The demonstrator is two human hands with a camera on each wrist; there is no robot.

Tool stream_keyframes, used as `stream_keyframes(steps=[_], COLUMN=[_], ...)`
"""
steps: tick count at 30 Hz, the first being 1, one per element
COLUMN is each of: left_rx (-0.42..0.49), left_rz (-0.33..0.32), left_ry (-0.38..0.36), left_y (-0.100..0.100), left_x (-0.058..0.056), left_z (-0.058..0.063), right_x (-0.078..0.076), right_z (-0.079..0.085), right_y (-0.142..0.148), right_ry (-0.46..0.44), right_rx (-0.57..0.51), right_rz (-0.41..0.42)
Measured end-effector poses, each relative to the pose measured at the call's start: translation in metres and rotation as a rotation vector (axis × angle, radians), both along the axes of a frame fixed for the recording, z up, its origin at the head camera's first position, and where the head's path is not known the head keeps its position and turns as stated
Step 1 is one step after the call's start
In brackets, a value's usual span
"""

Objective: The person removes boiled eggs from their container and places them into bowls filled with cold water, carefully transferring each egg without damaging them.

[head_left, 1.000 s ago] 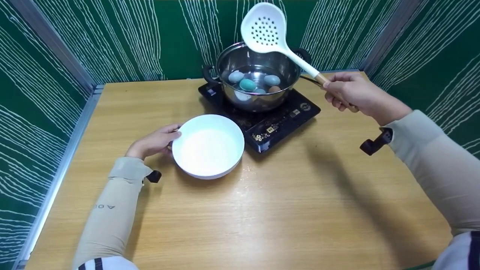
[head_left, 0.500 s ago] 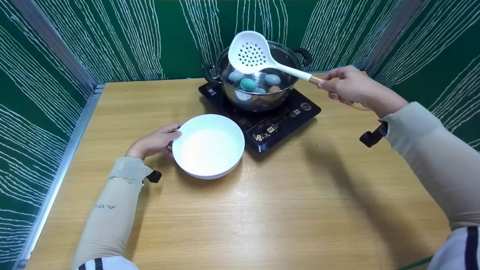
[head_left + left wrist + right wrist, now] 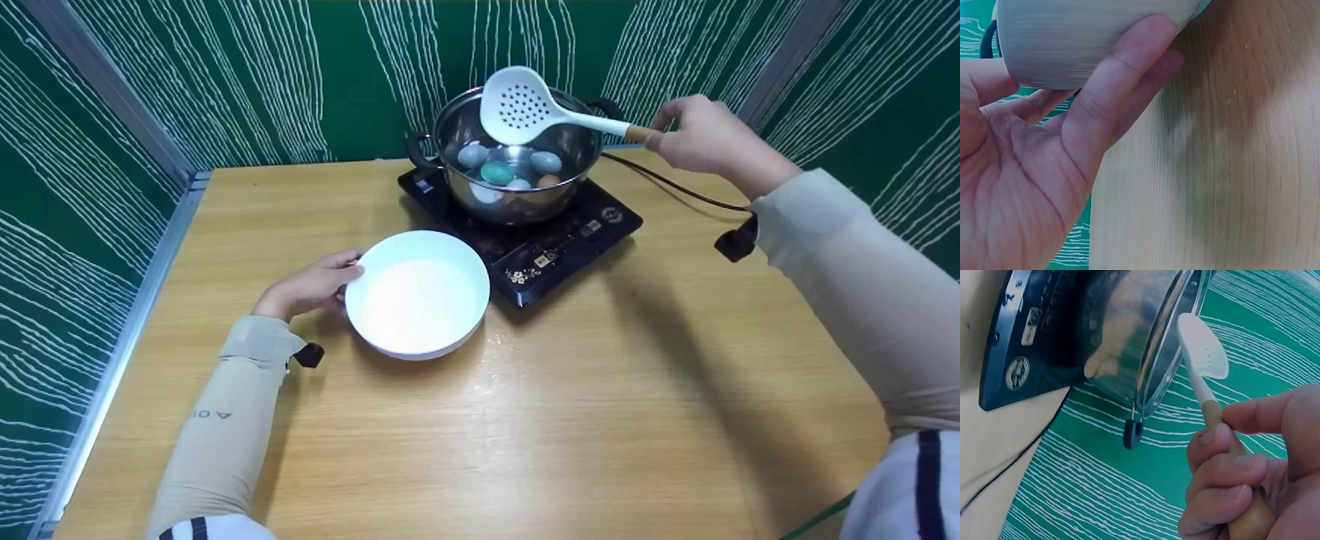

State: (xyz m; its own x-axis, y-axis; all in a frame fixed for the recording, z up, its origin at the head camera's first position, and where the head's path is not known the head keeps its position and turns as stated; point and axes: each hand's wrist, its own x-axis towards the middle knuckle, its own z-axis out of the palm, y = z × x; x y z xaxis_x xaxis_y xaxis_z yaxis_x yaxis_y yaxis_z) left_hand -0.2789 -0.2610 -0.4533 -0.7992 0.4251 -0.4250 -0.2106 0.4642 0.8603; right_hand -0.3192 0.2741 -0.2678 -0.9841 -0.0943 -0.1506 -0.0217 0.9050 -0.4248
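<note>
My left hand [image 3: 313, 285] grips the left side of a white bowl [image 3: 417, 296], thumb at the rim and fingers against its outer wall. In the left wrist view, the fingers press against the bowl's wall [image 3: 1072, 45]. My right hand [image 3: 709, 139] holds a white slotted spoon [image 3: 521, 105] by its wooden handle, fingers curled round it in the right wrist view. The spoon's holed head hangs over the steel pot [image 3: 517, 206] and carries nothing. Inside the pot lie several eggs, among them a teal egg [image 3: 497, 173], a pale blue egg [image 3: 546, 162] and a brown egg [image 3: 548, 181].
The pot stands on a black induction cooker [image 3: 525, 270], its cord [image 3: 675, 184] running right across the wooden table [image 3: 480, 450]. Black pot handles [image 3: 421, 151] stick out at the sides. Green walls [image 3: 367, 82] with white lines close in the back and sides. Water drops dot the table.
My right hand has lowered the slotted spoon from high above the pot to close over its opening, then shifted it slightly right while the hand rose. The left hand and bowl stay nearly still.
</note>
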Motion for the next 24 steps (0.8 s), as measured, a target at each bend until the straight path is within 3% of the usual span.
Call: stream_keyframes(steps=[8, 24], left_rx=[0.002, 0.091], left_rz=[0.001, 0.008], left_ry=[-0.013, -0.063], left_y=[0.000, 0.000], left_x=[-0.001, -0.002], left_z=[0.001, -0.002], right_x=[-0.006, -0.009], right_z=[0.006, 0.012], right_y=[-0.009, -0.028], right_ry=[0.048, 0.077], right_rx=[0.119, 0.298], right_rz=[0.013, 0.094])
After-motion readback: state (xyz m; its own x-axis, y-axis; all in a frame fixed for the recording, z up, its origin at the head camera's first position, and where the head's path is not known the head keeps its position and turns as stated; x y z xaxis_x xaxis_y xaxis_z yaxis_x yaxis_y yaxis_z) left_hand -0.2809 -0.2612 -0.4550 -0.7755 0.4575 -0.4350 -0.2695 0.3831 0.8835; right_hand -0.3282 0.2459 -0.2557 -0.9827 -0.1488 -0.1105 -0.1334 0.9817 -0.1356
